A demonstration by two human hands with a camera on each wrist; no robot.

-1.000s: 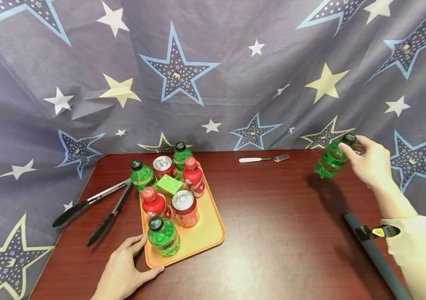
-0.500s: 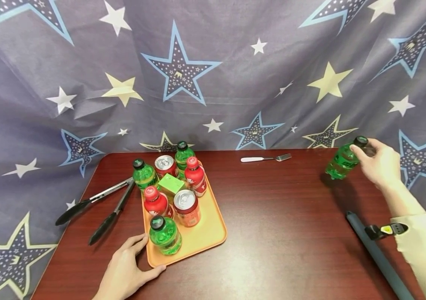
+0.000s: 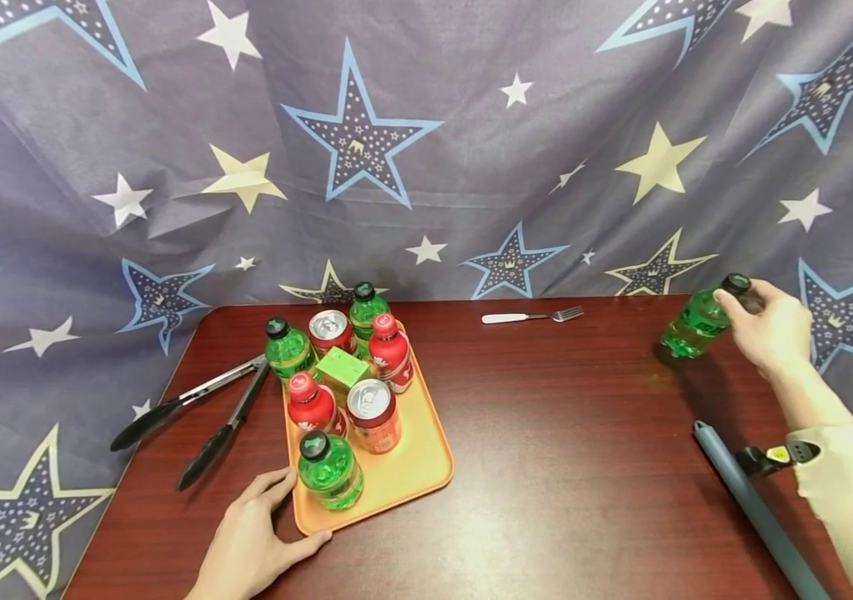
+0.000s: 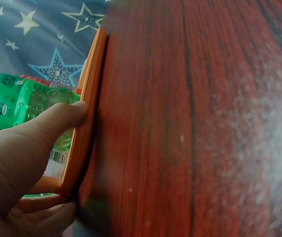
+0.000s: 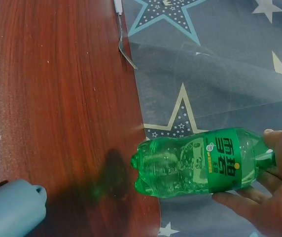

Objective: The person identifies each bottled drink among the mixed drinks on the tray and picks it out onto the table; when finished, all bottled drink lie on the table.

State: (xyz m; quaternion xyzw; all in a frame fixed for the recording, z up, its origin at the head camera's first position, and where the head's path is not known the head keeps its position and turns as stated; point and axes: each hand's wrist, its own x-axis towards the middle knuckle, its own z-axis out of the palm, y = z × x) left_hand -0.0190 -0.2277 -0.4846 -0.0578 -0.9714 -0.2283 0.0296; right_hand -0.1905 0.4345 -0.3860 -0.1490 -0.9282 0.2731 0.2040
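At the table's far right, my right hand [image 3: 775, 329] grips a green soda bottle [image 3: 699, 323] by its neck, just below the black cap. The bottle leans, its base close over the table; its printed label shows in the right wrist view. My left hand [image 3: 253, 529] holds the near left corner of an orange tray [image 3: 418, 475], thumb on the front edge and fingers along the left side. On the tray stand several drinks: green bottles [image 3: 330, 475], red bottles [image 3: 390, 358], red cans [image 3: 373, 421] and a small green-topped box [image 3: 342, 369].
Black-tipped tongs [image 3: 227, 425] lie spread left of the tray. A white-handled fork [image 3: 531, 317] rests by the table's back edge. A grey-blue stick-like object [image 3: 756, 508] lies at the right, under my right forearm. A star-patterned cloth [image 3: 456, 167] hangs behind the table.
My right hand has carried the green bottle to the right and slightly lower, nearer the table. The left hand keeps its place at the tray corner.
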